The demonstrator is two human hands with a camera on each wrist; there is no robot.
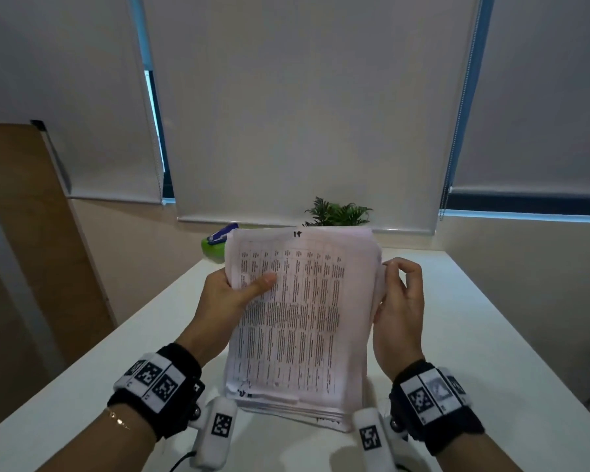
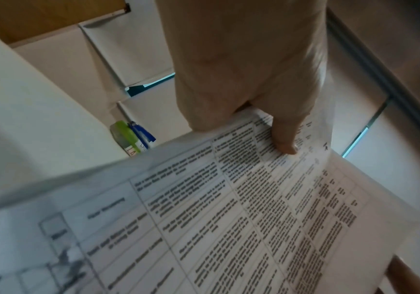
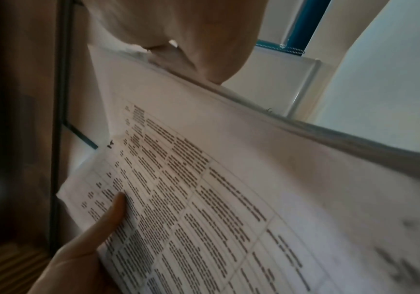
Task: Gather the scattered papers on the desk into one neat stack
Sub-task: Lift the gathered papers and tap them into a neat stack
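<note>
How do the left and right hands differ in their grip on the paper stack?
The left hand lays its thumb flat across the printed top sheet; the right hand stays at the edge, thumb off the print. The left grips the paper stack at its left side, the right at its right. Both hold it upright on the desk.

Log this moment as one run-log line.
stage: squaring | left hand: grips papers, thumb on top | right hand: holds right edge | papers: upright, bottom edge on desk
</note>
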